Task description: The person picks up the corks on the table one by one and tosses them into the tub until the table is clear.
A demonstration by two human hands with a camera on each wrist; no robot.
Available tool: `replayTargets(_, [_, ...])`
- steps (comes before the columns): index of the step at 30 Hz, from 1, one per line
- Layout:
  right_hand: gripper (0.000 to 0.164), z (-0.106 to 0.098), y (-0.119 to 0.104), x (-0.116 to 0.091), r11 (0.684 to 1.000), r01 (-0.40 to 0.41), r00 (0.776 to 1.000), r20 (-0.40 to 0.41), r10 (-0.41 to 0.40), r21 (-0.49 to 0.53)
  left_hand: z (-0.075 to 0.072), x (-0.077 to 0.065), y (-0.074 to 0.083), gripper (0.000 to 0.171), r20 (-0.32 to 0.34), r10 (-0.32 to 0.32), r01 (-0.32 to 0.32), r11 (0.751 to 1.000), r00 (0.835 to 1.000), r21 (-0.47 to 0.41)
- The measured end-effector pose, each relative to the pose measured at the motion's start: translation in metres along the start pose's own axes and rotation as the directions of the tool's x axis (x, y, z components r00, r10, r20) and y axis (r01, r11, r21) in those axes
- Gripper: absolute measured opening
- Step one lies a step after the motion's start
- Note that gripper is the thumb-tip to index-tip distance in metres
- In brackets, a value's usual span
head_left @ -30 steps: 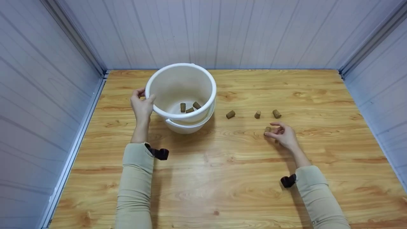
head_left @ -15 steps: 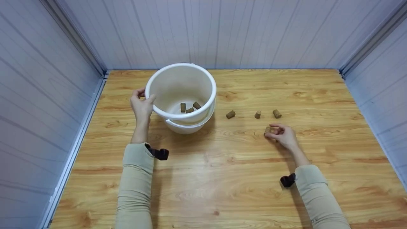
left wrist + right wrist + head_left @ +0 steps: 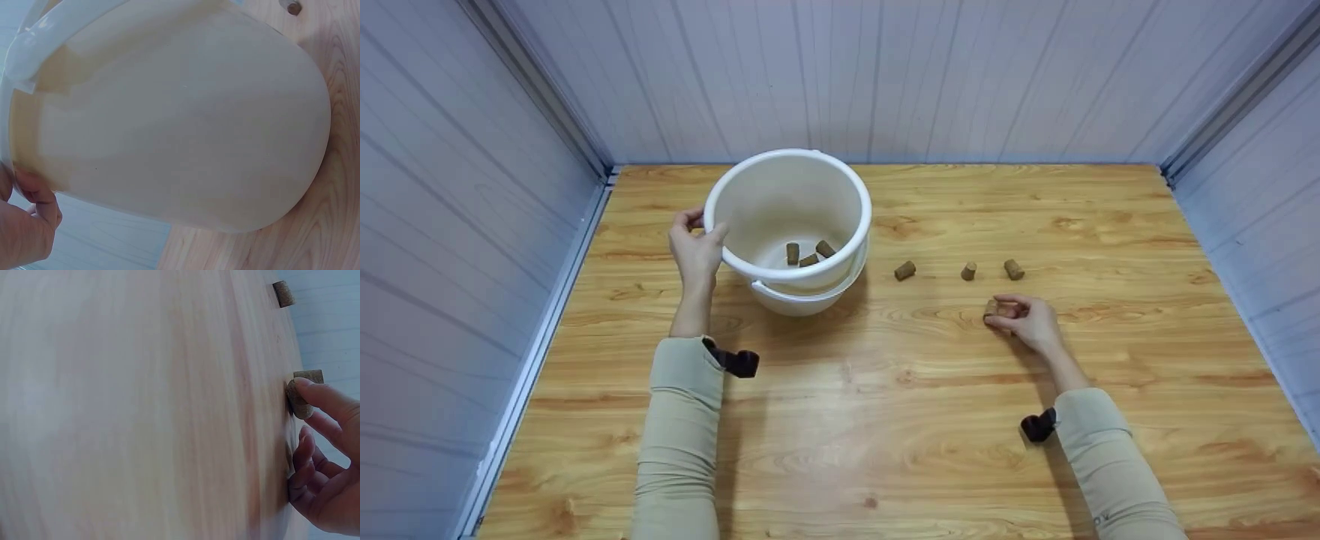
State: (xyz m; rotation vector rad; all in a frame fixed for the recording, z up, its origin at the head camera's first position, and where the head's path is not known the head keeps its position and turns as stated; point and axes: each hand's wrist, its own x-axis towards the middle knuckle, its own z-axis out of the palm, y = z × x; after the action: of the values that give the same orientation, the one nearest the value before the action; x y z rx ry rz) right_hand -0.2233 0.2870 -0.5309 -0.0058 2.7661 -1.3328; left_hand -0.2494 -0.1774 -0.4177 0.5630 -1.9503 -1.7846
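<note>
My left hand grips the left rim of a white plastic bucket, thumb over the edge. Three brown corks lie in the bottom of the bucket. In the left wrist view, the curled fingers hold the rim and the bucket's side wall fills most of the picture. Over the table to the right, my right hand pinches a cork between thumb and fingers, low at the tabletop. Just beyond that hand are an upright cork and a lying cork.
Another cork lies between the bucket and the right hand. The bucket's handle hangs down at its front. Pale panel walls enclose the wooden table at the back and both sides.
The right hand's fingers have closed slightly around the cork, which stays at nearly the same spot. The left hand and bucket have hardly moved.
</note>
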Motion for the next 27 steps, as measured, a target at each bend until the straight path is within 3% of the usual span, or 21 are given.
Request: replayTargets(27, [0.039,0.005,-0.011,-0.003,0.998,0.066,0.997,-0.038,-0.066,0.006,0.0,0.0,0.0,0.036,-0.002,0.003,-0.003,1.0,1.0,0.007])
